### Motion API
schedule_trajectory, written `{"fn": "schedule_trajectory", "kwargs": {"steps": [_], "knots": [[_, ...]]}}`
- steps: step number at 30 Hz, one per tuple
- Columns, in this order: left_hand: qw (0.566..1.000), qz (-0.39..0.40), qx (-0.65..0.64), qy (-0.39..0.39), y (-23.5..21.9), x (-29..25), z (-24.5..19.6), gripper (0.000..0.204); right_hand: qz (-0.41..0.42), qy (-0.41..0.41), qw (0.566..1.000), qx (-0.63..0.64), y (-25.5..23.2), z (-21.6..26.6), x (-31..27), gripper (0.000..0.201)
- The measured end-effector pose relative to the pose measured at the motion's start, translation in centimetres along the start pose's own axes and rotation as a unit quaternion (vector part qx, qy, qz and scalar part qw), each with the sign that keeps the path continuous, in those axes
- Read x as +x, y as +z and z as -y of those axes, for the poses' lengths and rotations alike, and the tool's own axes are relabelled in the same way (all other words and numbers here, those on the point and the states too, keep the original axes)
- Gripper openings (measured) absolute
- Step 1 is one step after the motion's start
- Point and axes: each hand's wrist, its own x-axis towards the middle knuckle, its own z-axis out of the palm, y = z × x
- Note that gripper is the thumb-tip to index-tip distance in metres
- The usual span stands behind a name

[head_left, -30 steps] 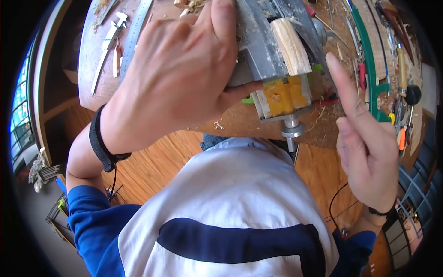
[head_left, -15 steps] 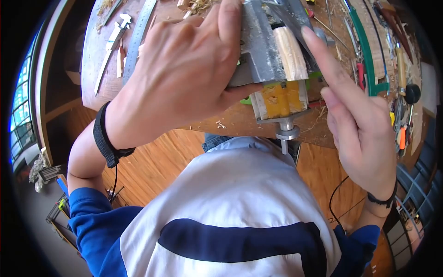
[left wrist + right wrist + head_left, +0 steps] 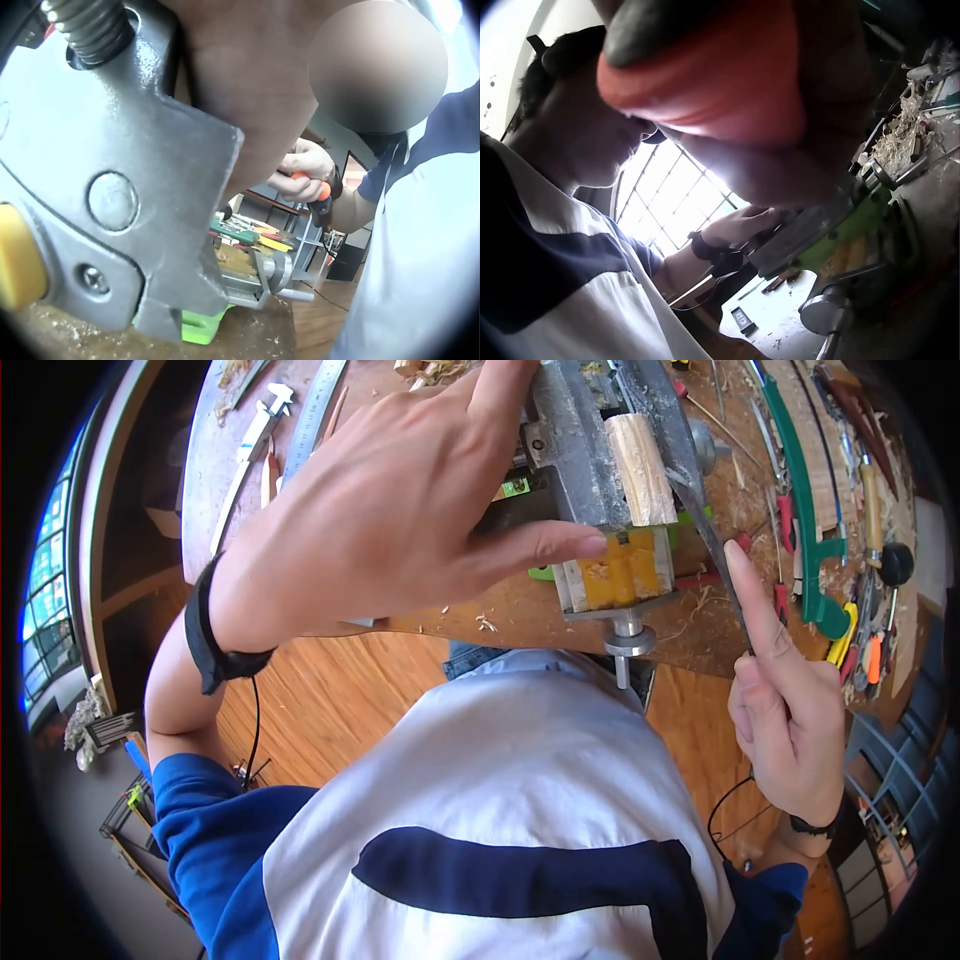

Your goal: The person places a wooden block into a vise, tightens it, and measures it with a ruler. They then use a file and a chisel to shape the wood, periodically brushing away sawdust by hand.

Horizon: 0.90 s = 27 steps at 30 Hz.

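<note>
A pale wood piece (image 3: 640,470) sits clamped in a grey metal vise (image 3: 578,480), its near end sticking out toward the body. Right of it, my right hand (image 3: 795,720) grips the orange-and-black handle (image 3: 705,75) of a long dark tool (image 3: 722,555), index finger stretched along the blade. The blade's far end is beside the wood; I cannot tell if they touch. My left hand (image 3: 370,520) lies over the vise's left side, with its thumb straight near the yellow part (image 3: 615,572). Its fingertips are cut off at the top of the head view.
Calipers (image 3: 262,430) and a steel ruler (image 3: 312,420) lie left on the workbench (image 3: 450,622). A green tool (image 3: 805,520), screwdrivers and several other hand tools are at the right. Wood shavings (image 3: 900,135) are scattered about. The vise's screw handle (image 3: 628,645) projects over the bench edge.
The right hand went forward along the wood, then came back toward the body with the tool. The left thumb has moved off the vise's near edge and straightened, and the left hand has shifted slightly left.
</note>
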Motion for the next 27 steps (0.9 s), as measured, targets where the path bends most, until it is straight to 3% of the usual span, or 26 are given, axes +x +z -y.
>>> {"fn": "schedule_trajectory", "kwargs": {"steps": [2,5,8,11,14,17,20,23,24,27], "knots": [[0.984,0.166,0.019,-0.068,-2.5,1.1,-1.1,0.094,-0.008,-0.02,1.0,-0.003,0.2,-0.3,0.2,0.052],[0.997,0.018,0.015,0.078,0.4,0.3,2.0,0.097,-0.026,-0.049,0.998,-0.019,0.1,-0.4,1.4,0.052],[0.982,-0.094,0.009,0.165,2.6,0.6,3.7,0.097,-0.018,-0.078,0.995,-0.063,-0.4,-0.1,1.7,0.053],[1.0,0.008,-0.03,0.001,1.3,0.4,1.8,0.098,0.005,-0.064,0.988,-0.138,-0.8,0.6,0.6,0.055],[0.998,0.052,-0.009,0.047,0.5,0.9,2.3,0.096,0.007,-0.071,0.986,-0.148,-0.8,0.7,0.6,0.056],[0.999,0.027,0.003,0.046,0.9,1.0,1.6,0.093,0.007,-0.064,0.986,-0.152,-1.0,1.3,1.3,0.056],[0.995,-0.069,0.07,0.025,2.2,0.0,1.6,0.097,0.024,-0.044,0.986,-0.157,-1.0,1.5,0.6,0.057],[0.999,0.037,0.017,0.024,1.4,0.6,1.8,0.091,0.003,-0.084,0.987,-0.138,-0.5,0.4,0.5,0.059],[0.999,0.027,0.009,0.023,1.2,0.7,1.4,0.091,-0.012,-0.105,0.986,-0.127,-0.3,0.1,0.5,0.059],[0.999,-0.02,0.011,0.034,1.2,0.7,0.6,0.09,-0.025,-0.057,0.988,-0.141,-0.5,1.1,2.4,0.06]]}}
